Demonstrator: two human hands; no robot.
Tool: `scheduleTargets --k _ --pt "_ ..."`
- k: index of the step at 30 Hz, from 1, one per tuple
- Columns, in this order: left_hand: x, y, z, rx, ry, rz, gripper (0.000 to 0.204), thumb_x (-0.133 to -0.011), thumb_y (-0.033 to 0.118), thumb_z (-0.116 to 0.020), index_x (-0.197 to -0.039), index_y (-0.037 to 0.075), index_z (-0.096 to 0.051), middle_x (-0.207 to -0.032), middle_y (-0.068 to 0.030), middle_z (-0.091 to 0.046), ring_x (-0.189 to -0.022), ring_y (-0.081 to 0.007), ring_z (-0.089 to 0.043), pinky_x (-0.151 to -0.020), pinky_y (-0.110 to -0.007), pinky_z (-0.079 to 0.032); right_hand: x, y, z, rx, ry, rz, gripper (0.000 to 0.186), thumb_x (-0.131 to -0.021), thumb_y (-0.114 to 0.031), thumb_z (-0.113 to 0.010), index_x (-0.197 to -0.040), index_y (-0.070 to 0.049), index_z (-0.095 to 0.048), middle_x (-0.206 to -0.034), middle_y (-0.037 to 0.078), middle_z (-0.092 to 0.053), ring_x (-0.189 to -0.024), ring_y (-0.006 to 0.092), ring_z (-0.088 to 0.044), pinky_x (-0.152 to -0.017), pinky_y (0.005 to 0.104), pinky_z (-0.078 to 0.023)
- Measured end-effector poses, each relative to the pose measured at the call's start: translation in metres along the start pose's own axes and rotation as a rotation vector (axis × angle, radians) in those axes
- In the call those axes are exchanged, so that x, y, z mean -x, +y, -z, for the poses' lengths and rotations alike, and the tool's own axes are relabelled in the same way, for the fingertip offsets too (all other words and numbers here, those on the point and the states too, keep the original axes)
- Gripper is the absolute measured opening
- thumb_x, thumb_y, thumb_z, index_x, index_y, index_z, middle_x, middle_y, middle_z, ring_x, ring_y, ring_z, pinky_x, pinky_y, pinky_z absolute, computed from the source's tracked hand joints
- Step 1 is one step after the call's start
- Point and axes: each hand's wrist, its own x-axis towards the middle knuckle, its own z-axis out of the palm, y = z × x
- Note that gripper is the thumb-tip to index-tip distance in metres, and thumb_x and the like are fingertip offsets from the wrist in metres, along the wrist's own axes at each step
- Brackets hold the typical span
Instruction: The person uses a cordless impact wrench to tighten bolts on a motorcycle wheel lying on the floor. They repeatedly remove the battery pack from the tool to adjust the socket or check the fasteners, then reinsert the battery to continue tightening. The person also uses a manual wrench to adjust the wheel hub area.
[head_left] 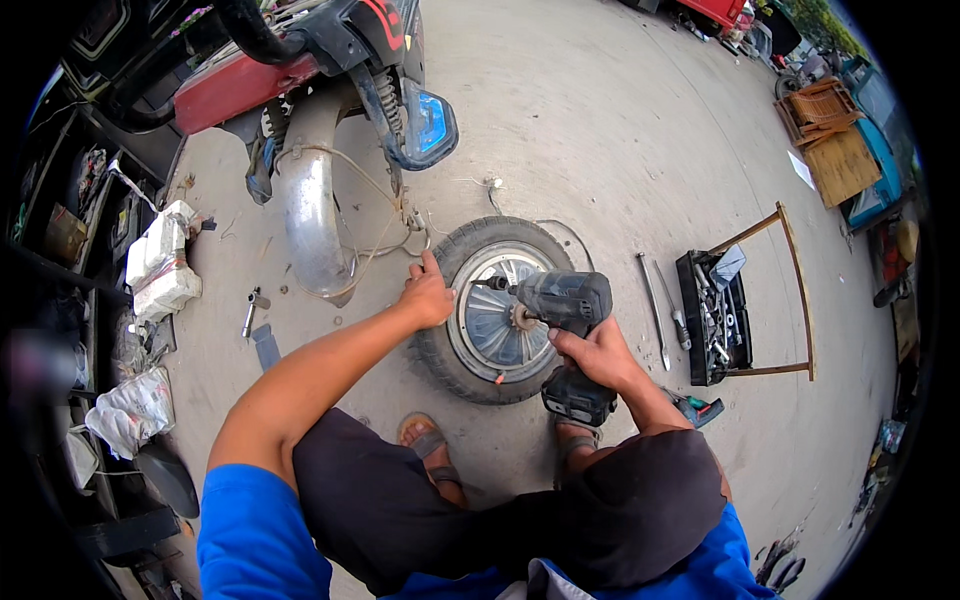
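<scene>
A wheel with a black tyre [462, 372] and a silver hub lies flat on the ground in front of my feet. My left hand [428, 296] grips the tyre's left side, its fingers partly bent. In my right hand [597, 352] is a black cordless impact wrench [565, 300], held by its handle with the battery low near my right knee. The wrench points left, and its socket end is over the hub's upper left part. Whether the socket sits on a bolt cannot be made out. An axle stub [522, 317] stands up at the hub's middle.
A vehicle's front end with a silver mudguard [312, 215] stands at the upper left, a loose cord hanging from it. To the right are a long bar [654, 310], a screwdriver [673, 303] and an open toolbox [712, 315] of sockets. White foam blocks [163, 260] lie left.
</scene>
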Motion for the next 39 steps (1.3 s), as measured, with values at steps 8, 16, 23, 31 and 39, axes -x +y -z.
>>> scheduleTargets --k 8,16,23,31,39 --pt "0.001 -0.002 0.0 0.02 -0.005 0.004 0.098 -0.092 0.026 -0.064 -0.152 -0.008 0.006 -0.144 -0.0402 -0.029 -0.129 -0.0531 -0.044 -0.11 -0.047 -0.037 -0.021 0.002 -0.011 0.037 0.006 -0.068 0.023 -0.085 -0.017 -0.072 -0.096 0.003 -0.069 -0.069 0.0 -0.061 -0.059 0.0066 -0.052 -0.054 0.0277 -0.044" --pt "-0.002 -0.003 -0.004 0.049 0.002 -0.012 0.098 -0.092 0.027 -0.064 -0.152 -0.008 0.005 -0.143 -0.0392 -0.03 -0.127 -0.0533 -0.045 -0.11 -0.048 -0.038 -0.028 -0.011 -0.004 0.324 -0.048 0.12 0.023 -0.086 -0.014 -0.071 -0.103 0.0 -0.064 -0.069 -0.001 -0.059 -0.058 0.0082 -0.054 -0.053 0.0289 -0.045" --pt "-0.003 -0.003 -0.004 0.027 0.013 0.005 0.099 -0.091 0.025 -0.066 -0.151 -0.008 0.005 -0.144 -0.0385 -0.029 -0.126 -0.053 -0.045 -0.109 -0.048 -0.039 -0.04 -0.039 -0.009 0.61 -0.095 -0.004 0.044 -0.082 -0.033 -0.074 -0.085 0.01 -0.067 -0.066 0.017 -0.063 -0.063 0.0233 -0.062 -0.064 0.0408 -0.05" --pt "-0.001 -0.001 -0.004 0.044 0.007 0.006 0.098 -0.092 0.025 -0.065 -0.151 -0.007 0.006 -0.144 -0.0378 -0.028 -0.126 -0.0534 -0.045 -0.109 -0.049 -0.039 -0.059 -0.021 -0.017 0.401 -0.167 -0.09 0.041 -0.082 -0.03 -0.071 -0.078 0.011 -0.067 -0.062 0.019 -0.062 -0.062 0.0257 -0.064 -0.064 0.0414 -0.05" --pt "-0.001 -0.002 -0.003 0.047 -0.001 0.001 0.097 -0.092 0.025 -0.064 -0.152 -0.006 0.006 -0.144 -0.0379 -0.028 -0.126 -0.0541 -0.045 -0.109 -0.049 -0.038 -0.06 -0.004 -0.02 0.504 -0.119 0.086 0.047 -0.081 -0.032 -0.073 -0.076 0.014 -0.064 -0.065 0.028 -0.061 -0.065 0.0344 -0.068 -0.065 0.0436 -0.051"
